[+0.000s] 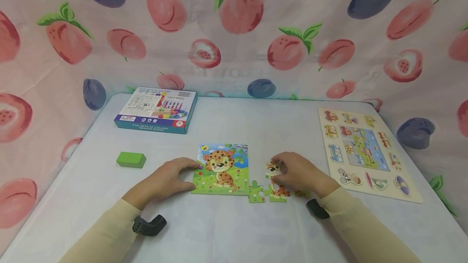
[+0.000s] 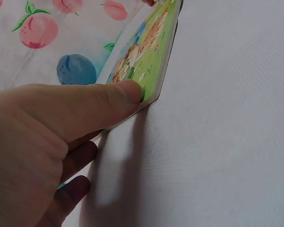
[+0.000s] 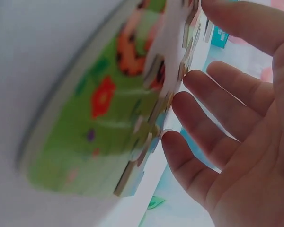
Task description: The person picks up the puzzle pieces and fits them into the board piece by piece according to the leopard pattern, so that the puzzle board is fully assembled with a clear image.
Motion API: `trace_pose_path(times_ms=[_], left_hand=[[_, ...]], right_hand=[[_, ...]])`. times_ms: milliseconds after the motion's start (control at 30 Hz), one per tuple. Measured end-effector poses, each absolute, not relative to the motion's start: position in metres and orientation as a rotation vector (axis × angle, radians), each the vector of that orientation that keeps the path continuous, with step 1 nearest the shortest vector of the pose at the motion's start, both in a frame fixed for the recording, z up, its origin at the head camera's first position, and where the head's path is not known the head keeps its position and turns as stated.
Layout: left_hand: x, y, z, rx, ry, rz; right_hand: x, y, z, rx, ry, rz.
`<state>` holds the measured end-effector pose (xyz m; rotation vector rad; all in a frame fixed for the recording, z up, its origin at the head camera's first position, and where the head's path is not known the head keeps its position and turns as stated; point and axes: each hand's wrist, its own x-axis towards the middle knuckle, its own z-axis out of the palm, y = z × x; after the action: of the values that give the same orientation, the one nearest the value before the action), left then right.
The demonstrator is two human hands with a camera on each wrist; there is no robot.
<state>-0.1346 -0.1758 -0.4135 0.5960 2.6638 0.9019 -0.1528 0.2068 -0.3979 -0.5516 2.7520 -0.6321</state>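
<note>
A square leopard picture board (image 1: 220,169) lies flat on the table. My left hand (image 1: 172,177) spans its left side, index fingertip near the upper part and thumb at the lower left corner; in the left wrist view the thumb (image 2: 104,101) touches that corner. Just right of the board, my right hand (image 1: 297,171) holds a leopard-face jigsaw piece (image 1: 272,169) between thumb and index finger. Below it lie a green jigsaw piece (image 1: 257,196) and a leopard-body piece (image 1: 280,194). More jigsaw pieces (image 1: 301,194) are partly hidden under the right hand.
At the back left lies a bead-set box (image 1: 155,111), with a green block (image 1: 131,160) in front of it. A wooden vehicle puzzle board (image 1: 369,151) lies on the right. Fruit-printed cloth (image 1: 237,52) hangs behind the white table.
</note>
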Motion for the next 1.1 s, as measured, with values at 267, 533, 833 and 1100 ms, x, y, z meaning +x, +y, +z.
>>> trace_pose_path(times_ms=[267,533,833,1100], left_hand=[[-0.135,-0.176,-0.415,0.586,2.662,0.895],[-0.135,-0.176,-0.413,0.583,2.659,0.9],[-0.134,-0.176,-0.41,0.603,2.658,0.9],[-0.134,-0.176,-0.411,0.607,2.653,0.903]], right_hand=[[-0.152,0.202,-0.398,-0.581,2.749,-0.574],[-0.153,0.2,-0.398,-0.61,2.775,-0.543],[-0.157,0.197,-0.401,-0.612,2.733,-0.614],[-0.156,0.195,-0.4,-0.588,2.746,-0.608]])
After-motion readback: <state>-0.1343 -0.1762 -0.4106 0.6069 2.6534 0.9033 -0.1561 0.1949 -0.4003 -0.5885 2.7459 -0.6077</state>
